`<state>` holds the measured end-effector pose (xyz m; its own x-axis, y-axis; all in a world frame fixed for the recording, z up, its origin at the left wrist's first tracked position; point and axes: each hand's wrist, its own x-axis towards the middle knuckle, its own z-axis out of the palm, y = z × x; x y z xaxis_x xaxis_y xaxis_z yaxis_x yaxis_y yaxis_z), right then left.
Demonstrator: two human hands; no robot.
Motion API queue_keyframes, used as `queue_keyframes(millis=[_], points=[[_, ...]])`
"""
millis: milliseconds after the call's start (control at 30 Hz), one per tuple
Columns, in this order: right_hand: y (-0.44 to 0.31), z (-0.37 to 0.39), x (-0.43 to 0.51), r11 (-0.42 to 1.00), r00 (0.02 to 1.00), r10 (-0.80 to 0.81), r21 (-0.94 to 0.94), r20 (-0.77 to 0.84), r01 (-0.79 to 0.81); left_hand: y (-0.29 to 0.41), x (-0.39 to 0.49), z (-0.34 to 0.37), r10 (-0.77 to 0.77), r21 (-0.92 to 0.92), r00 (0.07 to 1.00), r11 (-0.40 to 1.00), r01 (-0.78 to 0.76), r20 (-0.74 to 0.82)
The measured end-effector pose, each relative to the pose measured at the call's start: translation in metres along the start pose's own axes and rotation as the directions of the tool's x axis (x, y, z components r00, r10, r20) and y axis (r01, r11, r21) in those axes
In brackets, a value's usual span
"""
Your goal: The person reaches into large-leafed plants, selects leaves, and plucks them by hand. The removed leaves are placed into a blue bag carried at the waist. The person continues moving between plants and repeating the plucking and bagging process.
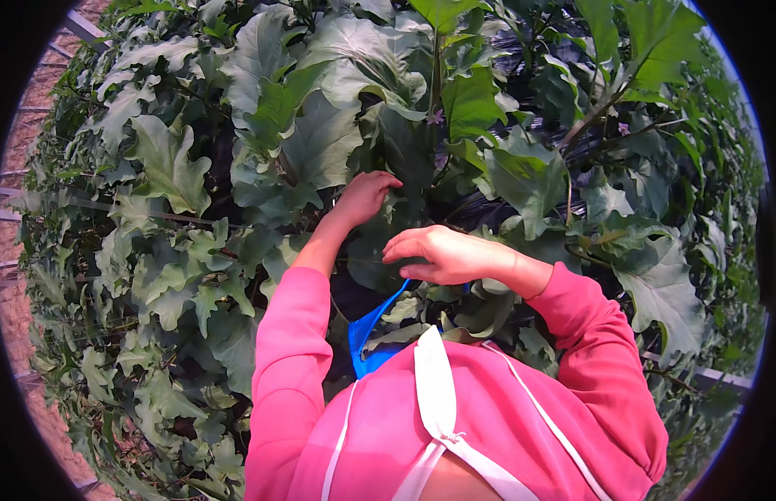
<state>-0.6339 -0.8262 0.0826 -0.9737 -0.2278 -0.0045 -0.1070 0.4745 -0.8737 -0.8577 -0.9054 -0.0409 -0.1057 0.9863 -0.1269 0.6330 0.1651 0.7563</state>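
Observation:
Leafy eggplant plants [322,141] with broad lobed leaves and small purple flowers [435,117] fill the space before me. My left hand [366,195] reaches in among the leaves, fingers pointing right and slightly bent. Its palm side is hidden, so whether it grips a stem cannot be seen. Lower and to the right, my right hand [447,253] hovers palm down over the foliage. Its fingers curve with the thumb apart, and nothing shows between them. Below the hands, close to my body, is a blue plastic-looking object [363,332], possibly a container, partly covered by leaves.
Dark plastic film [479,210] shows between the stems. A thin pale line [169,216] runs through the leaves at left. Metal bars [84,28] and brown soil [46,94] lie along the left rim. Another metal bar [717,379] is at lower right.

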Motion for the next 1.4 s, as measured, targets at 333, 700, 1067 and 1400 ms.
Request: queue_keyframes(millis=[333,700,1067,1400], points=[[0.151,-0.123,0.142,0.728,-0.191,0.621,0.650,-0.760,-0.220,0.098,0.016,-0.012,-0.029,-0.346,0.907,0.929,-0.130,-0.420],[0.086,-0.105,0.075,0.787,0.730,0.612,0.148,-0.305,-0.598,0.133,-0.033,0.007,-0.270,-0.725,0.695,0.453,-0.519,-0.666],[0.124,-0.011,-0.054,0.991,0.768,-0.093,0.018,-0.634,0.135,0.106,-0.045,0.050,-0.194,-0.690,0.748,0.577,-0.437,-0.635],[0.197,-0.070,0.000,0.903,0.236,0.392,0.420,-0.889,0.085,0.140,0.046,-0.002,-0.156,-0.614,0.811,0.736,-0.286,-0.564]])
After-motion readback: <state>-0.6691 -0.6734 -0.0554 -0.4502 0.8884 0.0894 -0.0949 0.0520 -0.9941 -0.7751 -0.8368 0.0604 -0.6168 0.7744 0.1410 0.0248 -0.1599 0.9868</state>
